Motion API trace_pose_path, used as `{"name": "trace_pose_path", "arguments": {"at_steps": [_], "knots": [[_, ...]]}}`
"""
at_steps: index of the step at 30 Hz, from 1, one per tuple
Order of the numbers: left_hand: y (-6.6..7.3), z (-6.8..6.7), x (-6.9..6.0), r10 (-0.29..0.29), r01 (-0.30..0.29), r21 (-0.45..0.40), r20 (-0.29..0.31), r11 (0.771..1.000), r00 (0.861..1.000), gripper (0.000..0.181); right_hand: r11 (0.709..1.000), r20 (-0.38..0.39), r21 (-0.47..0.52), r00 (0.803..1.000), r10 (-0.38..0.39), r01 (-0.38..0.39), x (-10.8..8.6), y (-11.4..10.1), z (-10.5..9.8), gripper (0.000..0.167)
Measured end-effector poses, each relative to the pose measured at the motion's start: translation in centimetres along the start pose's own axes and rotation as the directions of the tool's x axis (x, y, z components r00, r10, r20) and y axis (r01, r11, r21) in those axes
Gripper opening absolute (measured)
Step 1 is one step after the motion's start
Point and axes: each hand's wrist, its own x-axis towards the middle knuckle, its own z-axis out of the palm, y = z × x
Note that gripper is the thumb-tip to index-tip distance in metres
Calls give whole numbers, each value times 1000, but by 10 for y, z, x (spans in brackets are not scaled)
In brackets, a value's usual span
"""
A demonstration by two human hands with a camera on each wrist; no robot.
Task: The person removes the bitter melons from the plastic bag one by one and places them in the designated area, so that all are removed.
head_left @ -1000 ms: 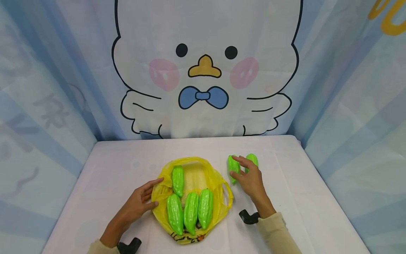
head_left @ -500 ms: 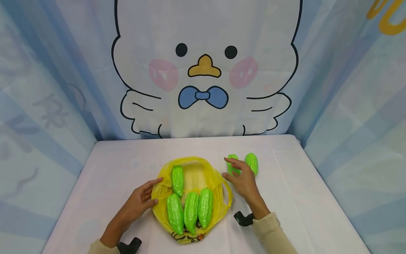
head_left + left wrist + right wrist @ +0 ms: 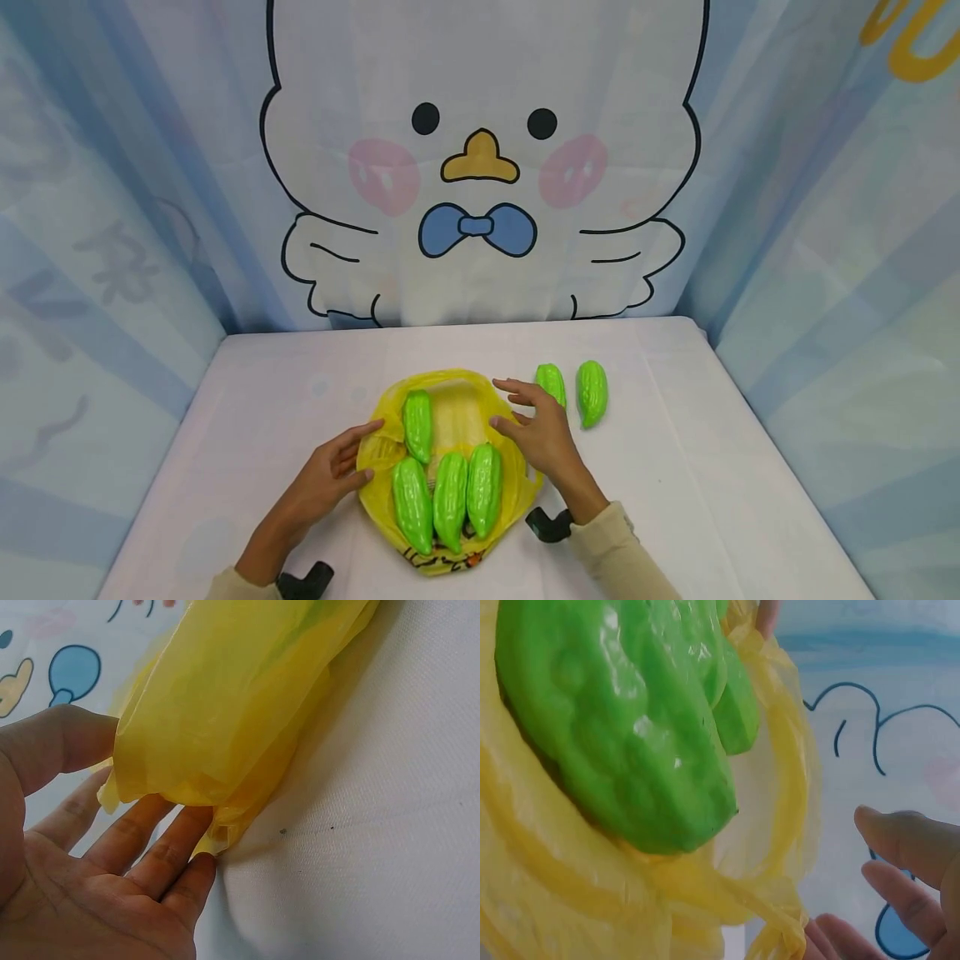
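Note:
A yellow plastic bag [image 3: 525, 479] lies spread on the table, its mouth facing up. Inside it are several glossy green toy bitter melons [image 3: 450, 502], bumpy and tapered, seen close in the right wrist view. My left hand [image 3: 322, 481] touches the bag's left edge; its thumb and fingertips are partly covered by the plastic in the left wrist view. Over the bag's right rim is my right hand [image 3: 542, 433], fingers spread, holding nothing; whether some fingers touch the handle I cannot tell. Behind it lie two more bitter melons, one partly hidden [image 3: 551, 382] and one in full view [image 3: 592, 393].
A white cloth covers the table [image 3: 720, 500]. Printed curtains with a cartoon bird [image 3: 480, 275] hang behind and at both sides. Dark wrist-worn devices show below the left hand [image 3: 305, 581] and right hand [image 3: 550, 526].
My right hand has moved left, away from the two bitter melons on the table and over the bag's right rim, with nothing held. My left hand stays at the bag.

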Motion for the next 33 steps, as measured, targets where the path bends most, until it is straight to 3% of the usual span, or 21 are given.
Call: {"name": "trace_pose_path", "arguments": {"at_steps": [17, 33], "knots": [[2, 0, -1, -16, 16, -3, -7, 1000, 1000, 69, 995, 44, 45, 995, -89, 87, -7, -23, 17, 54], [0, 0, 0, -17, 17, -9, -6, 1000, 1000, 69, 995, 191, 25, 976, -104, 101, -7, -22, 37, 49]]}}
